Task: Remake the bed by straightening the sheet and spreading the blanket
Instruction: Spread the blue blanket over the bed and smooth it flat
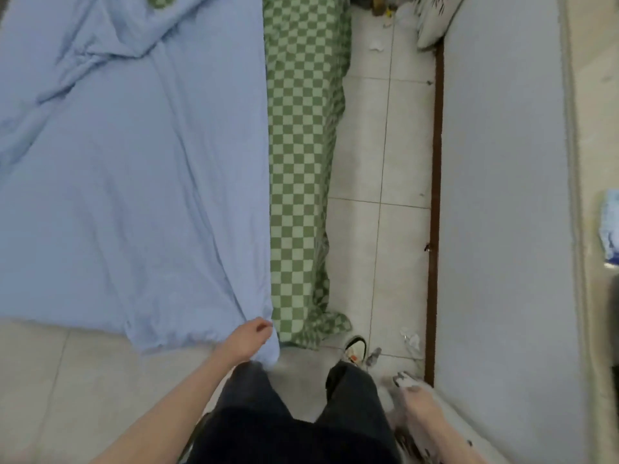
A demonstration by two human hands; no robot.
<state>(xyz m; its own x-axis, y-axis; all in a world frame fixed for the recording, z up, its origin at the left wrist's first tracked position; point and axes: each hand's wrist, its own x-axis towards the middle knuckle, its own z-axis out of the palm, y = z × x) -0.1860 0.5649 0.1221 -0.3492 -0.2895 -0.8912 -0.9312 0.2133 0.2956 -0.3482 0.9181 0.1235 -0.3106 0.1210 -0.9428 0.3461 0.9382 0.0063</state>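
A light blue blanket (134, 182) lies wrinkled over the bed on the left, with folds bunched toward its far end. Under it a green-and-white checked sheet (301, 162) hangs down the bed's right side to the floor. My left hand (251, 339) is shut on the blanket's near right corner, which droops past the bed's foot. My right hand (417, 405) is blurred at the lower right, next to a white fabric with dark marks (403, 380). Whether it holds that fabric I cannot tell.
A narrow white tiled aisle (378, 155) runs between the bed and a second bed with a pale grey-blue cover (502, 195) and a brown wooden side rail (436, 162). My dark trousers and a shoe (356, 349) are below. Litter (411, 339) dots the floor; a patterned pillow (432, 21) lies far right.
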